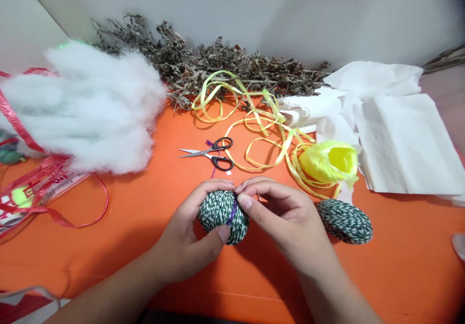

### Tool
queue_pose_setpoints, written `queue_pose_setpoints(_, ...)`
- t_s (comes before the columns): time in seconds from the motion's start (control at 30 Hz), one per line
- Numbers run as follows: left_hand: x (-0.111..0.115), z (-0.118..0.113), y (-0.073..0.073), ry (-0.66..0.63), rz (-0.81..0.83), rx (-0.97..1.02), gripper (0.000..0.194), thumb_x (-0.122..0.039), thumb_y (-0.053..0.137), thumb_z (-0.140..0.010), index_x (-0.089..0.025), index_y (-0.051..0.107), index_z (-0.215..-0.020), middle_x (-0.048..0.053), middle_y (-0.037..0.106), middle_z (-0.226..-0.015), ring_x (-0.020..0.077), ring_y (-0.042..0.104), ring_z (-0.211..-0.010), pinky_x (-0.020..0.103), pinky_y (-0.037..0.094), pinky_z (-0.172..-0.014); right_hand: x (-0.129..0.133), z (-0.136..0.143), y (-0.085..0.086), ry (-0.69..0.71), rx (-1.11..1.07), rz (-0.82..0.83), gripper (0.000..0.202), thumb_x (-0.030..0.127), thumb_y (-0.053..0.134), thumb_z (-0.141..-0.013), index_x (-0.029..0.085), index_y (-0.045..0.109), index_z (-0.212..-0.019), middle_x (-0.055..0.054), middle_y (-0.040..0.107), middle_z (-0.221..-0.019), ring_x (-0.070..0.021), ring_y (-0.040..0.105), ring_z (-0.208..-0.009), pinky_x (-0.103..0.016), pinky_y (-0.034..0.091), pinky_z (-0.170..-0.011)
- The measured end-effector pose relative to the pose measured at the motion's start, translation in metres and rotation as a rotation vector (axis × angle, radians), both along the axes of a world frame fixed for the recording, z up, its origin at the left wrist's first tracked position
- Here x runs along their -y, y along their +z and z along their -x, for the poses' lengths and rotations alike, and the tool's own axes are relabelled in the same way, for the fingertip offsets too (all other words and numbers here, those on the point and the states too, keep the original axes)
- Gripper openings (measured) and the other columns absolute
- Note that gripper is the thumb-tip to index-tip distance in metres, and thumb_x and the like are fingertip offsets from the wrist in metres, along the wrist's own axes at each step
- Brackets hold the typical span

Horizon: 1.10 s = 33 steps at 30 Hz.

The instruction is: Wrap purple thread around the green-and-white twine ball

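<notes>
My left hand (pixel 192 237) is closed round a ball of green-and-white yarn (pixel 216 212), thumb on the near side and fingers over the top. A purple strand of yarn (pixel 233 211) runs down the ball's front. At the ball's upper right, my right hand (pixel 283 212) pinches thumb against forefinger at the end of that strand. Something thin and shiny shows by its fingers, too small to name. A second green-and-white ball of yarn (pixel 345 221) lies on the table just right of my right hand. Beyond both hands, black-handled scissors (pixel 209 153) rest with their blades pointing left.
Loose yellow plastic ribbon (pixel 254 120) trails from a yellow roll (pixel 329 163). White stuffing (pixel 94 106) sits at the left above a red plastic bag (pixel 54 188). Dried plant stems (pixel 225 67) line the wall. White paper sheets (pixel 410 145) lie right on the orange table (pixel 152 183).
</notes>
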<state>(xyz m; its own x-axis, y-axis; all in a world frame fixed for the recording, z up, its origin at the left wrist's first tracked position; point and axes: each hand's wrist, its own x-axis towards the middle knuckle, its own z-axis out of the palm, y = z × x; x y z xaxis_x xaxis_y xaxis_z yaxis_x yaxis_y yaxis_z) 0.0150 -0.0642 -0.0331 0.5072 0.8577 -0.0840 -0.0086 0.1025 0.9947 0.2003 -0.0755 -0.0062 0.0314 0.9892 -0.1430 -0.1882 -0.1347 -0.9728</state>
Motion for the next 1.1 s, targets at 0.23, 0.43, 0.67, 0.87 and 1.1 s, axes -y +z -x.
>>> queue_pose_setpoints(0.23,-0.0004,-0.0001,0.0000,-0.004,0.000,0.005,0.040,-0.033,0.066,-0.091,-0.028,0.054,-0.129,0.007,0.056,-0.136,0.0291,0.049,-0.132,0.039,0.042,-0.108,0.0007,-0.0001,-0.0007,0.008,0.018,-0.009,0.005,0.018,0.077,-0.083,0.022,0.077,-0.081,-0.003,0.075,-0.089,-0.0152,0.072,-0.087,-0.022,0.062,-0.076)
queue_pose_setpoints(0.43,-0.0001,-0.0003,0.0016,-0.013,-0.031,0.010,0.039,-0.031,0.066,-0.090,-0.029,0.056,-0.128,0.006,0.055,-0.137,0.0281,0.050,-0.132,0.038,0.040,-0.110,0.0008,-0.0009,-0.0009,0.020,0.040,-0.017,0.004,0.019,0.077,-0.084,0.022,0.077,-0.081,-0.001,0.075,-0.089,-0.0138,0.071,-0.087,-0.021,0.060,-0.078)
queue_pose_setpoints(0.67,0.0024,0.0014,0.0012,-0.027,0.013,0.031,0.050,-0.031,0.068,-0.089,-0.029,0.050,-0.136,0.008,0.052,-0.140,0.0294,0.050,-0.131,0.038,0.045,-0.106,0.0014,-0.0019,-0.0009,0.024,0.038,-0.037,0.005,0.019,0.079,-0.082,0.023,0.076,-0.081,-0.002,0.076,-0.090,-0.0161,0.071,-0.089,-0.027,0.058,-0.083)
queue_pose_setpoints(0.87,0.0021,0.0016,0.0010,-0.015,-0.031,0.015,0.052,-0.029,0.068,-0.087,-0.025,0.050,-0.136,0.011,0.053,-0.139,0.0331,0.048,-0.133,0.042,0.045,-0.107,0.0002,-0.0016,-0.0002,0.017,0.046,-0.042,0.005,0.023,0.081,-0.080,0.022,0.076,-0.080,-0.004,0.077,-0.090,-0.0196,0.072,-0.089,-0.032,0.060,-0.084)
queue_pose_setpoints(1.1,0.0022,-0.0001,0.0014,-0.033,-0.046,0.025,0.046,-0.029,0.067,-0.088,-0.031,0.050,-0.131,0.006,0.051,-0.141,0.0279,0.046,-0.136,0.039,0.039,-0.112,0.0019,-0.0018,0.0000,0.013,0.034,-0.038,0.004,0.020,0.078,-0.083,0.022,0.076,-0.080,-0.003,0.076,-0.089,-0.0173,0.071,-0.089,-0.027,0.059,-0.083)
